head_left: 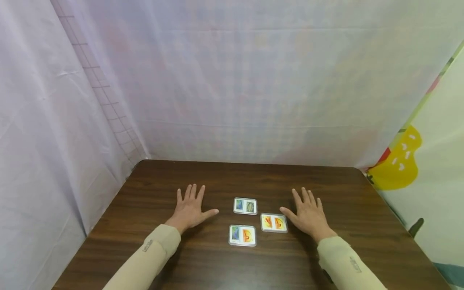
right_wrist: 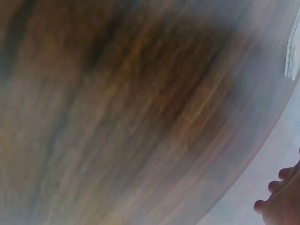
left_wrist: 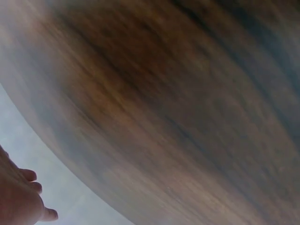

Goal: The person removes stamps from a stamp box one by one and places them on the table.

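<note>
My left hand [head_left: 189,210] is palm down over the left half of the table [head_left: 163,177], fingers spread and pointing toward the far edge, thumb stretched toward the middle. My right hand [head_left: 308,214] mirrors it over the right half, fingers also spread, holding nothing. I cannot tell whether either palm touches the wood.

Between my hands, three small clear-cased picture cards lie flat. The far card [head_left: 245,206], nearest the table's far edge, pairs a blue-green picture with a greyish one; my left thumb points at it but stays apart. The right card [head_left: 273,223], closest to the table's right edge, carries two orange-and-yellow pictures; my right thumb is just beside its far right corner, and I cannot tell if they touch. The near card [head_left: 242,235] is farthest from the far edge and shows one blue-green and one orange picture.

Pale sleeves [head_left: 145,257] cover my forearms. A whitish curtain [head_left: 232,80] hangs beyond the table's far edge, and a yellow printed shape [head_left: 395,165] decorates the cloth past its right edge.
</note>
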